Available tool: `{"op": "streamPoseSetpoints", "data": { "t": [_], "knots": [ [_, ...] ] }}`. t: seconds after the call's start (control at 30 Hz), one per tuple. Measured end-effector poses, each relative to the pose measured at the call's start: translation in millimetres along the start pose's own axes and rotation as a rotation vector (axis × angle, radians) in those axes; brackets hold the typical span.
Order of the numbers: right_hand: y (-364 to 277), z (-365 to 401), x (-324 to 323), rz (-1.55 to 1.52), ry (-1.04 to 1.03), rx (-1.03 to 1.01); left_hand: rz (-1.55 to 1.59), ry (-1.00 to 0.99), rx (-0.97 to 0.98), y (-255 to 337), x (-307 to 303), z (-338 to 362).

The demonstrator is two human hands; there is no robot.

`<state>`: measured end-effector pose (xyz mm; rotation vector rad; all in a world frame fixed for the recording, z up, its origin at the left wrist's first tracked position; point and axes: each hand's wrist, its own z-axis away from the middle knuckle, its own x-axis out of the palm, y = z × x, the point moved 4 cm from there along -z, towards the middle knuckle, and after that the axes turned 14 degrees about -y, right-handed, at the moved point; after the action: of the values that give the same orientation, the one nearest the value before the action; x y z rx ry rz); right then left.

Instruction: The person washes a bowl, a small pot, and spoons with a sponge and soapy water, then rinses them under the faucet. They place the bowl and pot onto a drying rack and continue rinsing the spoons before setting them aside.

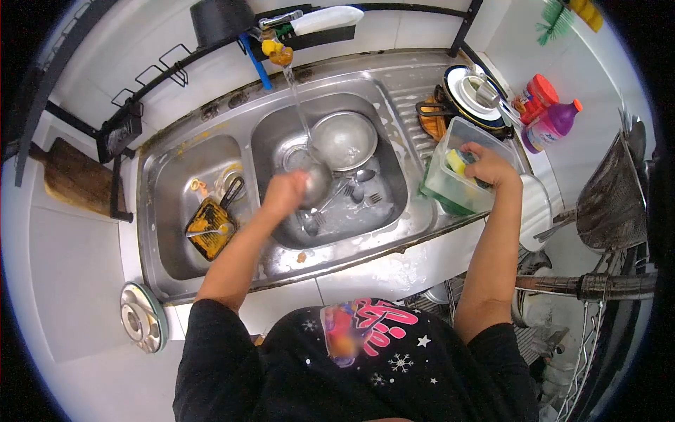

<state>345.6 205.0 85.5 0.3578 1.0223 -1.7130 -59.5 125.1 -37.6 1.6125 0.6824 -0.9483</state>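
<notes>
My left hand (285, 194), blurred by motion, is closed on a small round metal bowl (316, 186) over the right basin (397, 169). Water from the tap (280, 53) runs down just beside it. A larger metal bowl (344, 141) sits behind, and several forks and spoons (360, 193) lie wet on the basin floor. At the right, my right hand (491, 166) reaches into a clear plastic container (460, 190), fingers closed round a yellow and green sponge (457, 162). The container stands on the sink's drainboard.
A small square pan (209, 239) with orange residue and a spoon lies in the left basin. Plates (472, 91) are stacked behind the container, near a purple bottle (552, 128) and a red tub (537, 97). A large strainer (610, 204) hangs far right.
</notes>
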Motion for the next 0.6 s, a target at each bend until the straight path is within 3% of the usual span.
{"op": "streamPoseSetpoints", "data": {
  "t": [0.13, 0.23, 0.33, 0.43, 0.53, 0.6],
  "knots": [
    [-1.0, 1.6, 0.9, -0.022, 0.006, -0.024, -0.33, -0.465, 0.306, 75.1, 24.4, 28.3],
    [-0.3, 1.5, 1.9, -0.028, 0.0, -0.014, -0.296, -0.528, 0.373, 73.8, 52.4, 34.4],
    [4.4, -0.3, 1.1, -0.018, 0.009, 0.001, -0.129, -0.68, 0.166, 75.5, 51.8, 24.5],
    [4.1, -0.4, 0.1, -0.011, 0.004, 0.013, 0.185, -0.732, 0.155, 76.7, 48.0, 0.5],
    [-1.2, 3.9, -1.7, -0.027, 0.001, 0.0, -0.228, -0.11, 0.309, 43.4, 52.2, -40.9],
    [-6.0, 12.4, -4.0, -0.059, 0.005, 0.005, -0.497, -0.159, 0.21, 2.0, 83.0, -54.9]
  ]
}}
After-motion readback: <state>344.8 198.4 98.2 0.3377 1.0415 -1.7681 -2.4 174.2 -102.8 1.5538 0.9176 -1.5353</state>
